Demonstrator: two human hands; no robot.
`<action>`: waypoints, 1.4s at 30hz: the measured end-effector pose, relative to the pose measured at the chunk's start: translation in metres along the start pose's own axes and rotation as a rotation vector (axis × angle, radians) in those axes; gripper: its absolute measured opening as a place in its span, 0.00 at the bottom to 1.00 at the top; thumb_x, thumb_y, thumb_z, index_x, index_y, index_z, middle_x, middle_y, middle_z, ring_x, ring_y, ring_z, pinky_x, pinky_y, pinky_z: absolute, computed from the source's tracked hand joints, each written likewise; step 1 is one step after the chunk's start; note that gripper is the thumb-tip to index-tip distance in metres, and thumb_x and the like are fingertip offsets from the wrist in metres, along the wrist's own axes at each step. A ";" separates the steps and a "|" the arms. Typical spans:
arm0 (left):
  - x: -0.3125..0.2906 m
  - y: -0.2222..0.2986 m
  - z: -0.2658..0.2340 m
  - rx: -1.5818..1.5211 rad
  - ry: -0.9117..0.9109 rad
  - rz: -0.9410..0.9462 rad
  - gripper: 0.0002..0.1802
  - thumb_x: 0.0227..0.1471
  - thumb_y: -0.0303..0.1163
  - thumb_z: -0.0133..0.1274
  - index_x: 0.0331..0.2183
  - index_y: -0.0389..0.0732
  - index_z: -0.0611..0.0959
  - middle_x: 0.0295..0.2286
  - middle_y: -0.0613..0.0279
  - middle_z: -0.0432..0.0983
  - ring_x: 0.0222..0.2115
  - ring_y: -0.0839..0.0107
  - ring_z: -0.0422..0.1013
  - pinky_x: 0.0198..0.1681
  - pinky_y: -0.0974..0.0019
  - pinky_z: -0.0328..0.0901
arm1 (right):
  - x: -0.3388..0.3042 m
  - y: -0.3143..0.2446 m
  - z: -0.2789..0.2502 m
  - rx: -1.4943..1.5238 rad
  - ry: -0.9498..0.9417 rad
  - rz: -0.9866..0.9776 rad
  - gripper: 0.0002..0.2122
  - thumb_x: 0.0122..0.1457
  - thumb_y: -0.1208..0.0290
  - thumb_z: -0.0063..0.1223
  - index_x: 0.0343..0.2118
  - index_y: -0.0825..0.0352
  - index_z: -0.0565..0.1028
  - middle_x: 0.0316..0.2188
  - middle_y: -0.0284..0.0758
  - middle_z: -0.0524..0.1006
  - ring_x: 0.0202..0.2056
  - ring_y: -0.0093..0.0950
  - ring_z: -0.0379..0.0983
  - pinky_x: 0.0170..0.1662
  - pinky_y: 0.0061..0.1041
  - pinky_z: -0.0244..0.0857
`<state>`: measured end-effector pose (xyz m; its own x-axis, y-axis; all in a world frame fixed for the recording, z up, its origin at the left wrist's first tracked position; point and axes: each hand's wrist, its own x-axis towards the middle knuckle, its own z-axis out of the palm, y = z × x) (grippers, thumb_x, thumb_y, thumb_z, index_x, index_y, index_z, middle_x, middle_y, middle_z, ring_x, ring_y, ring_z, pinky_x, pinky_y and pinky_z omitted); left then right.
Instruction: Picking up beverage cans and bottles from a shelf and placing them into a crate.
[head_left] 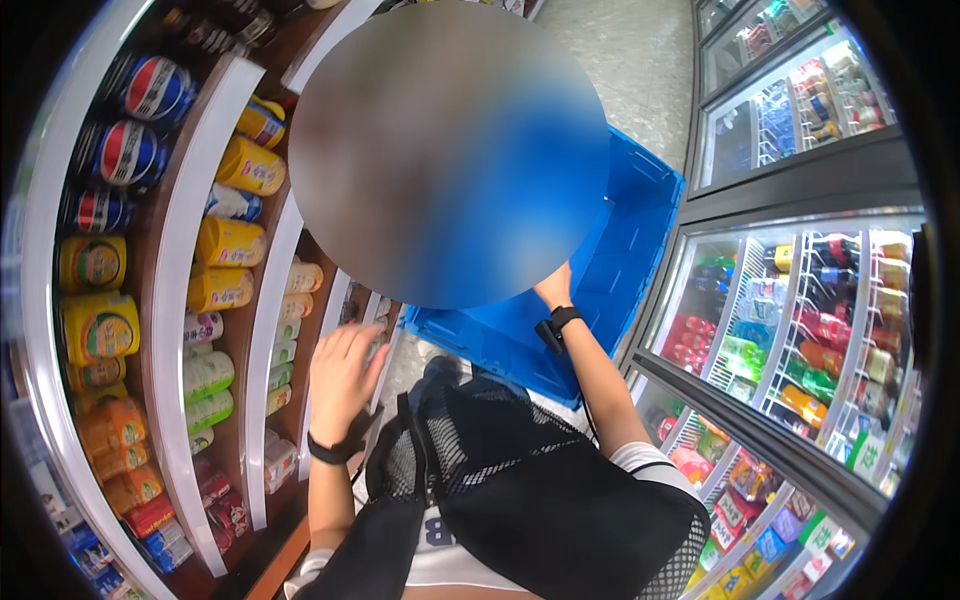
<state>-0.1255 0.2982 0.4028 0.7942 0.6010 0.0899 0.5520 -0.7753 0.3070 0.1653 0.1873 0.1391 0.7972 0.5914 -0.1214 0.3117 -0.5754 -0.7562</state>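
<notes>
Beside the shelves on the left, my left hand [345,368] is raised, its fingers stretched out and thumb apart, with nothing visible in it. It is nearest to the lower shelves of cans and the near left corner of a large blue plastic crate [500,352]. My right hand [556,288] reaches over the crate's near side. A large blurred patch hides its fingers and anything they might hold, along with much of the crate's inside. A black band is on each wrist; the right one bears a small dark device.
Shelves [175,330] of cola, yellow and green cans line the left. Glass-door coolers [780,340] full of bottles and packets stand along the right, close to the crate. Pale floor [640,60] shows beyond the crate.
</notes>
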 end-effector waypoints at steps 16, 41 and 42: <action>-0.120 0.034 -0.099 0.343 0.125 -0.615 0.14 0.46 0.22 0.58 0.38 0.35 0.78 0.37 0.49 0.76 0.38 0.52 0.72 0.43 0.56 0.66 | 0.036 0.106 0.039 -0.011 -0.018 0.142 0.39 0.41 0.62 0.70 0.55 0.74 0.63 0.53 0.51 0.67 0.54 0.48 0.64 0.58 0.40 0.59; -0.061 -0.066 -0.174 0.961 0.914 -0.607 0.30 0.50 0.56 0.58 0.30 0.33 0.81 0.19 0.57 0.76 0.19 0.56 0.73 0.23 0.57 0.67 | 0.028 -0.012 -0.003 0.223 -0.238 -0.648 0.18 0.55 0.75 0.53 0.50 0.70 0.69 0.55 0.49 0.65 0.58 0.47 0.59 0.61 0.41 0.52; -0.054 -0.065 -0.173 0.853 0.956 -0.599 0.29 0.49 0.56 0.58 0.30 0.34 0.81 0.17 0.60 0.75 0.18 0.59 0.72 0.23 0.59 0.66 | 0.021 -0.026 -0.004 0.220 -0.258 -0.675 0.18 0.55 0.76 0.53 0.50 0.69 0.69 0.55 0.49 0.65 0.58 0.46 0.60 0.61 0.41 0.52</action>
<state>-0.2487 0.3497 0.5414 0.1019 0.5072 0.8558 0.9945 -0.0300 -0.1006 0.1757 0.2125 0.1584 0.3149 0.9044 0.2880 0.5577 0.0692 -0.8271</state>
